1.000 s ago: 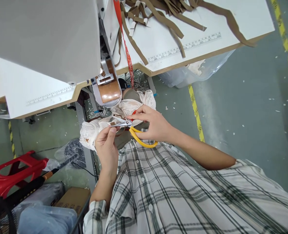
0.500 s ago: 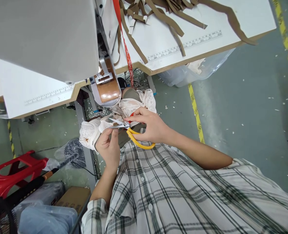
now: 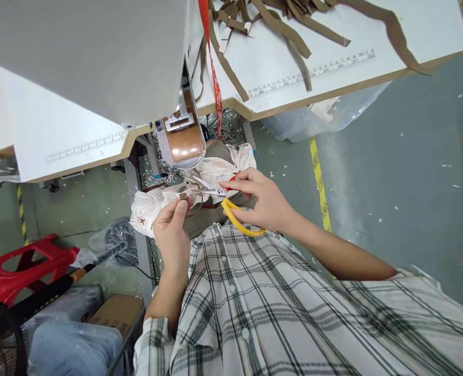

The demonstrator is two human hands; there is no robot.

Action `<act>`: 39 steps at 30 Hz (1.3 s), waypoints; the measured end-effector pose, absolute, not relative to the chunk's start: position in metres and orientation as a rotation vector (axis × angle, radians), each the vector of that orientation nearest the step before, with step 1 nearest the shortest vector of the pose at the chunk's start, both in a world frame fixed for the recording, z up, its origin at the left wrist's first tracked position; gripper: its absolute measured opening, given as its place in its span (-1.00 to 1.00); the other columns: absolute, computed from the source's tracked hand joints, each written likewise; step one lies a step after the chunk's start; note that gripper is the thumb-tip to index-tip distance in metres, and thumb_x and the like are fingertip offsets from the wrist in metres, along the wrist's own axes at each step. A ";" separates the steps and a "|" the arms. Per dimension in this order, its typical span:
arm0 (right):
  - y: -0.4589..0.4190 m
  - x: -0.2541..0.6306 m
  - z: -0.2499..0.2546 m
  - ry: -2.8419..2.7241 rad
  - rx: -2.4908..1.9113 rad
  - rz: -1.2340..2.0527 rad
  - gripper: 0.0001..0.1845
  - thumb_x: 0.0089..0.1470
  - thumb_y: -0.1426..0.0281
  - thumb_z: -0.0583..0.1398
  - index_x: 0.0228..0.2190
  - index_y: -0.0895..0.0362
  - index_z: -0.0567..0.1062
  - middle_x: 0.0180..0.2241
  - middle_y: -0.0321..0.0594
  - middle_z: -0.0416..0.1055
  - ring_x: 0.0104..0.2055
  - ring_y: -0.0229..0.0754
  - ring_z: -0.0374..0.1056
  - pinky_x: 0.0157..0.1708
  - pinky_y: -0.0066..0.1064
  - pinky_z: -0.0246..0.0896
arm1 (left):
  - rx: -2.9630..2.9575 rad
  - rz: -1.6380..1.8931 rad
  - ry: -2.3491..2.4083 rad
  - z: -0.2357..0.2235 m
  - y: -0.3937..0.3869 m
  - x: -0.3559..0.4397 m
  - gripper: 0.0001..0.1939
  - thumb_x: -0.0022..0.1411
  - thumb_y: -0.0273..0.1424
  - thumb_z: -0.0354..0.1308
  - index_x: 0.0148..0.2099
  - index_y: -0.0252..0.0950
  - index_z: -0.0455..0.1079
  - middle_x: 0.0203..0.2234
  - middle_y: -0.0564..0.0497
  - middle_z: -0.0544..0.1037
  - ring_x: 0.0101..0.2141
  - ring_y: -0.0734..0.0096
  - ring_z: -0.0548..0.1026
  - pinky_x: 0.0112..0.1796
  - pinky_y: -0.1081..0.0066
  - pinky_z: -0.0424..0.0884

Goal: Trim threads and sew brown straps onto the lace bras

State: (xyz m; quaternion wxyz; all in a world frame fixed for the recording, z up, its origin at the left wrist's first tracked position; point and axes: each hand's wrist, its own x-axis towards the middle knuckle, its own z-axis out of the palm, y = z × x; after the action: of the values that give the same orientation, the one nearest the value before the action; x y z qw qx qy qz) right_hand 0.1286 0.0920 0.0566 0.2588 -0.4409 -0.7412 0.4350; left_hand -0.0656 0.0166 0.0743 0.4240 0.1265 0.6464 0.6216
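Note:
My left hand (image 3: 173, 225) pinches a small brown fabric strip end (image 3: 183, 197) between thumb and fingertips. In my right hand (image 3: 269, 201) is a pair of scissors (image 3: 241, 221) with yellow and red handles, its blades pointing left and parted, a little right of the strip end. Under both hands lies a white lace garment (image 3: 145, 204) with cups, which looks like a bra; a small brown bow (image 3: 142, 221) sits on its left part. The hands hide part of its middle.
A sewing machine arm with a brown plate (image 3: 187, 143) stands just beyond the garment. Brown fabric strips (image 3: 289, 34) lie on the white table (image 3: 262, 68). A red ribbon (image 3: 214, 78) hangs down. At left are a red stool (image 3: 27, 261) and plastic-wrapped things.
The scissors in my right hand have drawn back to the right, off the strip at my left fingertips. My left hand keeps its pinch, and the brown strip end now shows plainly. The view has shifted slightly.

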 end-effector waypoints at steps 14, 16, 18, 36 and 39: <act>0.096 0.121 0.048 -2.080 -1.224 1.076 -0.51 0.01 0.27 0.33 0.03 -0.01 0.60 -0.14 -0.14 0.40 -0.25 -0.16 0.37 -0.23 -0.28 0.34 | 0.218 1.493 1.527 0.076 0.017 -0.074 -0.77 -0.01 -0.34 0.47 -0.30 -0.31 0.58 -0.41 0.02 0.65 -0.35 0.46 0.60 -0.23 0.46 0.50; 0.104 0.132 0.045 -2.010 -1.341 1.059 -0.49 0.02 0.25 0.32 0.04 0.02 0.60 -0.16 -0.14 0.40 -0.32 -0.20 0.32 -0.29 -0.29 0.33 | 0.204 1.463 1.522 0.074 0.016 -0.081 -0.73 -0.04 -0.32 0.48 -0.30 -0.30 0.53 -0.42 0.02 0.64 -0.40 0.47 0.59 -0.31 0.48 0.48; 0.116 0.147 0.047 -1.995 -1.403 1.019 -0.47 0.00 0.24 0.33 0.04 0.03 0.60 -0.18 -0.14 0.39 -0.36 -0.21 0.28 -0.32 -0.28 0.32 | 0.267 1.418 1.540 0.072 0.015 -0.092 -0.69 0.00 -0.28 0.46 -0.24 -0.28 0.48 -0.46 0.05 0.62 -0.45 0.49 0.56 -0.37 0.50 0.46; 0.247 0.157 0.067 -1.878 -1.283 0.795 -0.68 0.15 0.22 0.22 -0.13 0.13 0.55 -0.18 -0.08 0.51 -0.13 -0.04 0.37 -0.03 -0.13 0.26 | 1.810 -0.594 1.907 0.090 0.017 -0.225 -0.49 0.17 -0.64 -0.13 0.10 -0.41 0.43 -0.16 -0.33 0.63 -0.15 0.05 0.61 -0.11 0.18 0.45; 0.214 0.113 0.034 -1.451 -1.107 1.865 -0.73 0.10 0.19 0.29 -0.34 0.16 0.58 -0.39 -0.16 0.53 -0.32 -0.15 0.42 -0.23 -0.27 0.38 | 2.062 -0.658 1.978 0.093 0.029 -0.223 -0.66 0.25 -0.56 -0.10 -0.13 -0.35 0.51 -0.26 -0.35 0.60 -0.16 -0.07 0.55 -0.16 0.12 0.41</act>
State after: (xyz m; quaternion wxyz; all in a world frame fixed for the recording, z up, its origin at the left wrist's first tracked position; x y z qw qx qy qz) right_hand 0.1128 0.2142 0.0339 0.2628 -0.4093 -0.5366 0.6895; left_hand -0.2229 0.0286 0.0933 0.1043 0.6994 0.6709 -0.2233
